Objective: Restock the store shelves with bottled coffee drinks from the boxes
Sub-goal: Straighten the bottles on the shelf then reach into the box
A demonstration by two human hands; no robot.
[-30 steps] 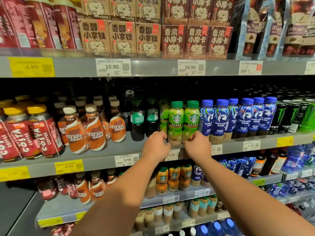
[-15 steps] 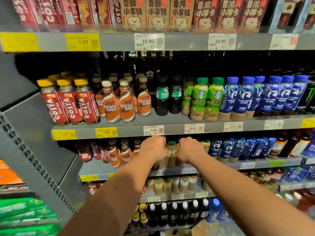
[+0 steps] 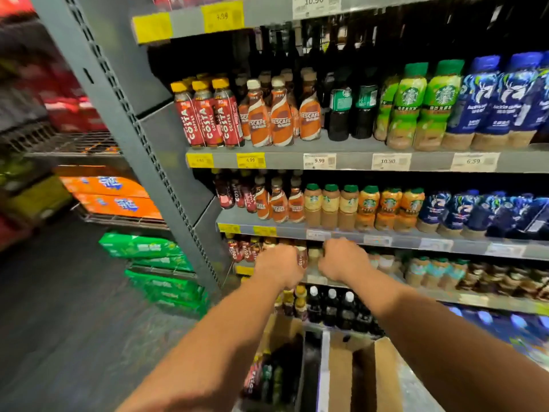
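Left hand (image 3: 279, 264) and right hand (image 3: 341, 260) side by side just under a shelf rail (image 3: 430, 243), fingers curled, backs to camera (can't tell if either grips anything). Shelves above: three Costa bottles (image 3: 205, 120) with red labels and yellow caps; three beige Starbucks bottles (image 3: 330, 206); three orange ones (image 3: 389, 209). Below the arms: two open cardboard boxes (image 3: 377, 376), the left one holding dark bottles (image 3: 267, 379).

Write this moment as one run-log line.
left hand: at lower-shelf bottles, grip unclear | right hand: same | cardboard box: open, below
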